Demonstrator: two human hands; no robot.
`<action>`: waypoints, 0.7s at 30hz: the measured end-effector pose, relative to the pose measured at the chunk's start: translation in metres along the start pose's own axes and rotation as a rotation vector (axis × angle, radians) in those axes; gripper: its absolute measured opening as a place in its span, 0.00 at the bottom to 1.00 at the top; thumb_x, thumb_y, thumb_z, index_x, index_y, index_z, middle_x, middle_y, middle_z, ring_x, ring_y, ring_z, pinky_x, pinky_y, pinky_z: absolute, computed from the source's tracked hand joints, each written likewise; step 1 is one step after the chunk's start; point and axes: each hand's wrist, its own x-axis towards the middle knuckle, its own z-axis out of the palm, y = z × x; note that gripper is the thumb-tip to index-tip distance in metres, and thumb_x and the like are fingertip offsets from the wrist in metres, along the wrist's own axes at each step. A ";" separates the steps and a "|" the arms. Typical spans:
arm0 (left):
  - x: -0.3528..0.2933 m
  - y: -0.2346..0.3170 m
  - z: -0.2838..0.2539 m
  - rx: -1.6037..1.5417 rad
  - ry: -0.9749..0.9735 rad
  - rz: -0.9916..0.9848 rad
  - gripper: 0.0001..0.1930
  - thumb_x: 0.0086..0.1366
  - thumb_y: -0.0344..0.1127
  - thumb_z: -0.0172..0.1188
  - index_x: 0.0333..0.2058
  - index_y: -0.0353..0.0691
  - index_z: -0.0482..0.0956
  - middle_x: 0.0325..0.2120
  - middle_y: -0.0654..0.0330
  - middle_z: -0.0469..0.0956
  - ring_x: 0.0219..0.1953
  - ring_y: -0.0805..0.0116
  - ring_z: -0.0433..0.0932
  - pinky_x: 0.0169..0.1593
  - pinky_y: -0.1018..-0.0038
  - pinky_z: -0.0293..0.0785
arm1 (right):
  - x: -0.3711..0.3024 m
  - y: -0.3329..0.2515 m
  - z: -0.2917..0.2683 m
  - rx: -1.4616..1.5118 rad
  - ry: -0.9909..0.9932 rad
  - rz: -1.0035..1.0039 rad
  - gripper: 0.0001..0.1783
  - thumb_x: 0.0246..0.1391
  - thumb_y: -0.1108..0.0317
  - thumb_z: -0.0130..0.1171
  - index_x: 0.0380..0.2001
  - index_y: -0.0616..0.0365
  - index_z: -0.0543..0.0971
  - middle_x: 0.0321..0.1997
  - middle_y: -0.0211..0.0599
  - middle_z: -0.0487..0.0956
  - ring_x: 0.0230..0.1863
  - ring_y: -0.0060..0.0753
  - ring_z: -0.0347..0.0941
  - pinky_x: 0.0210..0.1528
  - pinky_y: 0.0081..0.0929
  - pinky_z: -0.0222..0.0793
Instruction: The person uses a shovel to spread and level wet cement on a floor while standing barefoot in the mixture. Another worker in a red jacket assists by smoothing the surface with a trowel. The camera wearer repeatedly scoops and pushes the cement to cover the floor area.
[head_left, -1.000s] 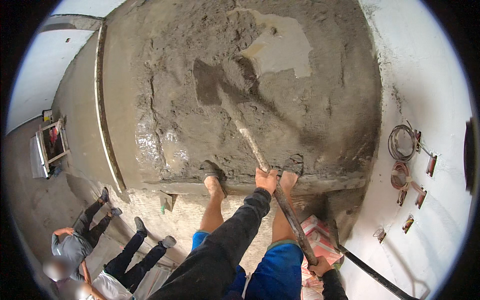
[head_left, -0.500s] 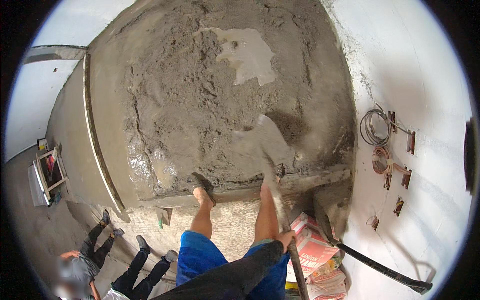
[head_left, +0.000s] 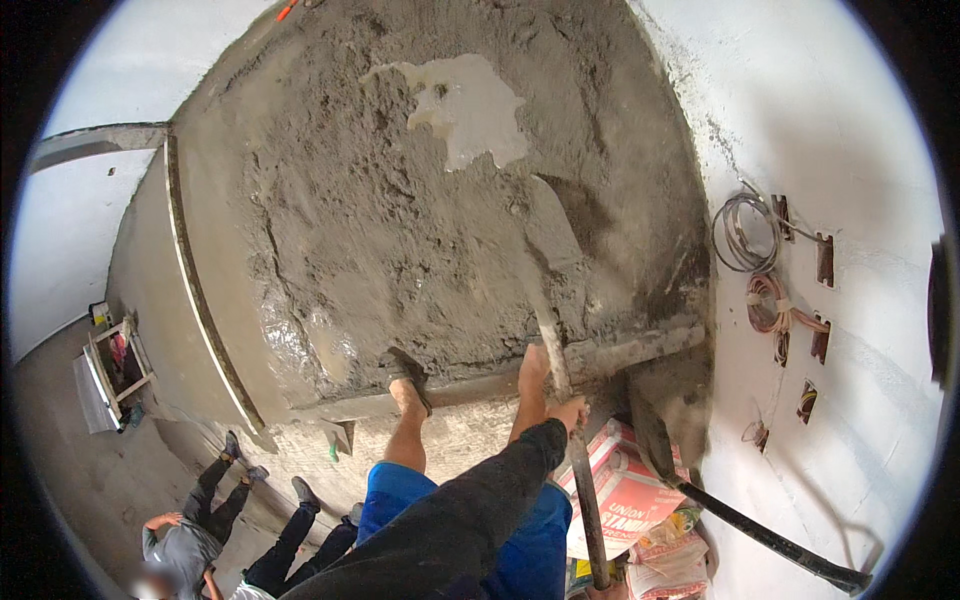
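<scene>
Since a second ago the shovel (head_left: pixel 553 250) blade has swung from about 10 o'clock on the wet mortar heap (head_left: pixel 400 220) over to 1 o'clock, and the view has tipped so the pale dry patch (head_left: pixel 465 105) now sits near 12. Left hand (head_left: pixel 570 412) is clenched round the shaft partway up, just past my feet. Right hand (head_left: pixel 605 590) is cut off at the bottom edge at 6 o'clock; can't tell its grip, though the shaft end runs to it. Blade lies flat on the mix, tip pointing to 12, just below the pale patch.

Handling, my guess: wet mortar is heavy and sticky, so a loaded blade will drag and want to twist. Shaft is stiff, looks gritty with cement, maybe slick where wet. Best hold is wide apart, one hand low near the blade for lift, other at the end for leverage.

Cement bags (head_left: pixel 625 490) lie at 5 o'clock, a second shovel (head_left: pixel 720 500) leans beside them. Two people (head_left: pixel 240 530) sit at 7 o'clock.
</scene>
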 end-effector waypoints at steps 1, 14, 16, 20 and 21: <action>-0.008 0.025 0.017 0.055 0.053 -0.059 0.11 0.47 0.38 0.55 0.15 0.37 0.72 0.13 0.57 0.71 0.17 0.67 0.70 0.21 0.69 0.66 | 0.000 -0.001 0.002 -0.042 -0.062 0.055 0.18 0.38 0.53 0.60 0.28 0.58 0.79 0.29 0.53 0.77 0.32 0.49 0.75 0.36 0.41 0.70; -0.098 -0.075 0.061 -0.033 0.101 -0.464 0.10 0.45 0.35 0.55 0.11 0.40 0.71 0.11 0.60 0.70 0.15 0.68 0.70 0.22 0.74 0.65 | -0.104 0.077 0.038 0.161 -0.036 0.225 0.29 0.40 0.40 0.58 0.26 0.60 0.80 0.23 0.49 0.77 0.28 0.52 0.74 0.30 0.42 0.70; -0.073 -0.090 0.037 0.242 0.051 -0.425 0.14 0.46 0.45 0.54 0.11 0.42 0.74 0.12 0.61 0.71 0.16 0.69 0.71 0.21 0.74 0.66 | -0.089 0.064 0.035 0.113 -0.008 0.172 0.28 0.40 0.41 0.58 0.25 0.60 0.80 0.23 0.49 0.77 0.28 0.52 0.74 0.31 0.43 0.69; -0.019 -0.082 -0.022 0.240 0.129 -0.212 0.12 0.50 0.40 0.53 0.14 0.40 0.75 0.12 0.60 0.71 0.14 0.70 0.69 0.19 0.74 0.65 | -0.047 0.023 0.031 -0.016 0.058 0.001 0.27 0.39 0.42 0.58 0.25 0.60 0.79 0.23 0.49 0.77 0.27 0.54 0.73 0.31 0.45 0.68; -0.014 -0.064 -0.033 0.173 0.110 -0.133 0.08 0.53 0.31 0.54 0.17 0.35 0.75 0.12 0.59 0.70 0.14 0.68 0.68 0.20 0.73 0.65 | -0.040 0.012 0.033 -0.060 0.090 -0.042 0.27 0.39 0.42 0.59 0.24 0.60 0.79 0.23 0.49 0.77 0.27 0.54 0.73 0.31 0.46 0.68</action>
